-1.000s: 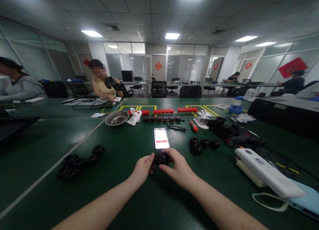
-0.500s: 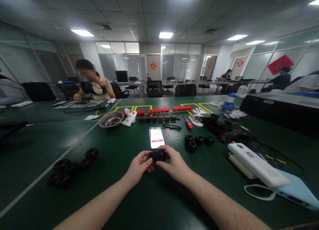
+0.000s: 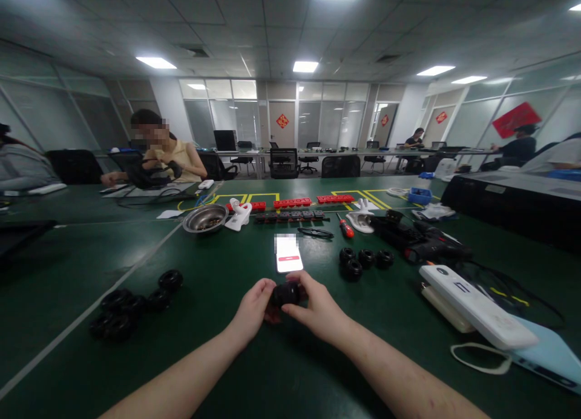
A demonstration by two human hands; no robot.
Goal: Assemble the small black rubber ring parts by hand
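A black wheel (image 3: 285, 294) is held low over the green table between my two hands. My right hand (image 3: 318, 301) grips it from the right, thumb at the front and fingers over the top. On its left side, my left hand (image 3: 255, 307) has its fingertips pinched against the wheel, and some of those fingers are hidden. Just beyond lies a phone (image 3: 289, 258) with a lit screen. Several similar black wheels (image 3: 352, 269) sit together to the right, and another group of wheels (image 3: 118, 325) lies to the left.
Farther back are a metal bowl (image 3: 205, 219), a red screwdriver (image 3: 347, 227), red trays (image 3: 292, 202), a dark strip of parts (image 3: 290, 217) and a black power tool (image 3: 422, 240). A white device (image 3: 481, 304) lies at right. A person (image 3: 158, 146) sits across the table.
Both hands and the wheel have come slightly lower, and my left thumb has moved back from the wheel's front. The person across has shifted their arms. The whole view has moved slightly.
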